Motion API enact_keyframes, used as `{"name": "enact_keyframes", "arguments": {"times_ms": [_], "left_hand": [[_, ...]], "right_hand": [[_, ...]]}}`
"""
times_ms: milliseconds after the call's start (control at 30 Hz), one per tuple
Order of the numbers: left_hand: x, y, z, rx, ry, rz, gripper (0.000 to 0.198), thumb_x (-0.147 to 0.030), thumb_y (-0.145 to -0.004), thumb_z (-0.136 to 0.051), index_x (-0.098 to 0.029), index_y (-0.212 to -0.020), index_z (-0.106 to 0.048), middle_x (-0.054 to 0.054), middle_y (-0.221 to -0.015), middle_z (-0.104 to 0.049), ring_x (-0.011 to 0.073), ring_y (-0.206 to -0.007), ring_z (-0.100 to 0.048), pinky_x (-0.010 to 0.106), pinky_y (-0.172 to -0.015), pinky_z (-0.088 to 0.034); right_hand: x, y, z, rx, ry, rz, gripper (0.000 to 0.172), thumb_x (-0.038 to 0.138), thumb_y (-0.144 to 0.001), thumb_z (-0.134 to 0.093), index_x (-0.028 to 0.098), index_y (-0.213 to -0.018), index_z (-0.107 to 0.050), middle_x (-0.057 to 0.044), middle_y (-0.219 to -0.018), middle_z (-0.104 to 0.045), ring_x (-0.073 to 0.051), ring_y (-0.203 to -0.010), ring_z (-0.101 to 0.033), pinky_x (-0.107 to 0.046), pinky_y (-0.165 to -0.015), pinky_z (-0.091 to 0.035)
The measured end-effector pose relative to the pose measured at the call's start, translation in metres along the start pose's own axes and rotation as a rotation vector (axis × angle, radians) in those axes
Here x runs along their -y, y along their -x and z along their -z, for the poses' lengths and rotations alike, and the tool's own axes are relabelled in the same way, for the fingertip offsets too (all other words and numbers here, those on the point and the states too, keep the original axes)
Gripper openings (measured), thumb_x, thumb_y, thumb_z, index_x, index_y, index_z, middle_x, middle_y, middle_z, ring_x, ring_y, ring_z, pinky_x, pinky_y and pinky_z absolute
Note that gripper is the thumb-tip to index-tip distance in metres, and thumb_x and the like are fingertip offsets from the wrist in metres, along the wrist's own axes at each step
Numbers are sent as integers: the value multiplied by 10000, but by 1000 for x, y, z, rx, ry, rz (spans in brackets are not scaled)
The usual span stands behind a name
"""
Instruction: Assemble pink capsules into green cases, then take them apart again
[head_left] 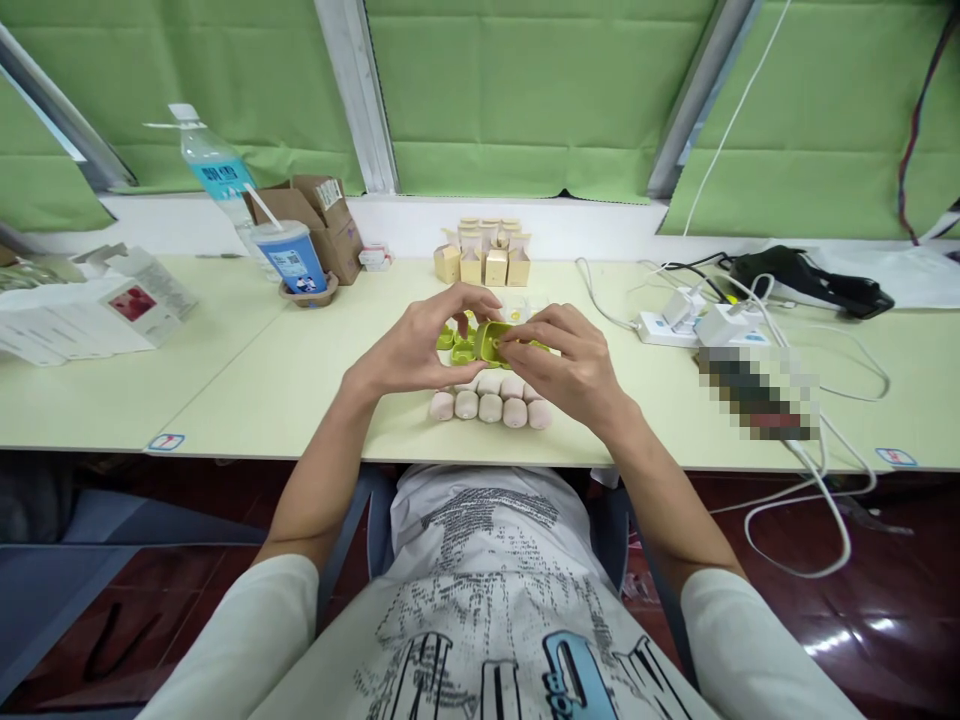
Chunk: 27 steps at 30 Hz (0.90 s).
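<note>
Between my hands is a small yellow-green case, its hollow side turned to the right. My left hand curves round its left side, thumb below and fingers above. The fingertips of my right hand are pinched together at the hollow of the case; whatever they may hold there is hidden. Behind and under the hands lie more green cases, partly covered, and some clear pieces with yellow centres. Nearer me, several pale pinkish rounded pieces sit in two rows on the table.
Small yellow boxes stand at the back of the table. Left are a blue cup, a bottle, a cardboard box and white boxes. Right are a power strip, white cables and a black strapped item.
</note>
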<state>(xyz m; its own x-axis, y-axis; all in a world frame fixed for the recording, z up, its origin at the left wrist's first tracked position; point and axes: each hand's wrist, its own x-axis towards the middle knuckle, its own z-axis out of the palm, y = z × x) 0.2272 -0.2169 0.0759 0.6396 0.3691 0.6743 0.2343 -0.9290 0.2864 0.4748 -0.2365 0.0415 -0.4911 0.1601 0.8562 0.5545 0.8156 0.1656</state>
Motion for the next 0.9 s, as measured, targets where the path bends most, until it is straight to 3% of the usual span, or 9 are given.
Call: {"name": "enact_keyframes", "arguments": {"times_ms": [233, 500, 633, 767, 900], "left_hand": [[2, 0, -3, -24, 36, -22, 537, -322, -903, -857, -217, -1364, -603, 119, -1278, -751, 230, -1139, -764, 331, -909, -648], [5, 3, -4, -22, -2, 12, 613, -327, -867, -897, -230, -1392, -595, 113, -1262, -778, 226, -1050, -793, 354, -935, -659], [2, 3, -5, -4, 6, 23, 572, -323, -884, -874, -227, -1373, -595, 113, -1284, -771, 254, -1145, -804, 355, -1003, -653], [0, 2, -6, 7, 41, 28, 576, -343, -875, -889, -233, -1357, -593, 113, -1288, -775, 277, -1190, -805, 353, -1018, -654], [4, 2, -4, -27, 127, 28, 614, -331, -855, -923, -231, -1358, -586, 112, -1232, -797, 261, -1160, -807, 355, -1012, -659]], "right_hand": [[1, -1, -3, -87, 4, 54, 180, 127, -1031, -701, 283, -944, -730, -15, -1019, -846, -208, -838, -632, -398, -719, -514], [-5, 0, -4, -5, 25, 82, 180, 179, -1060, -680, 279, -930, -754, -14, -998, -849, -203, -821, -644, -391, -687, -500], [-5, 1, -3, 10, 54, 141, 188, 138, -1057, -664, 269, -962, -759, -23, -999, -848, -200, -816, -649, -383, -676, -493], [-6, 2, -5, 55, -12, 108, 198, 133, -1059, -650, 279, -1021, -779, -29, -1010, -843, -197, -822, -667, -381, -690, -520], [-8, 0, -7, -31, -146, 72, 195, 158, -1067, -645, 288, -1040, -789, -32, -1059, -846, -187, -841, -698, -365, -723, -587]]}}
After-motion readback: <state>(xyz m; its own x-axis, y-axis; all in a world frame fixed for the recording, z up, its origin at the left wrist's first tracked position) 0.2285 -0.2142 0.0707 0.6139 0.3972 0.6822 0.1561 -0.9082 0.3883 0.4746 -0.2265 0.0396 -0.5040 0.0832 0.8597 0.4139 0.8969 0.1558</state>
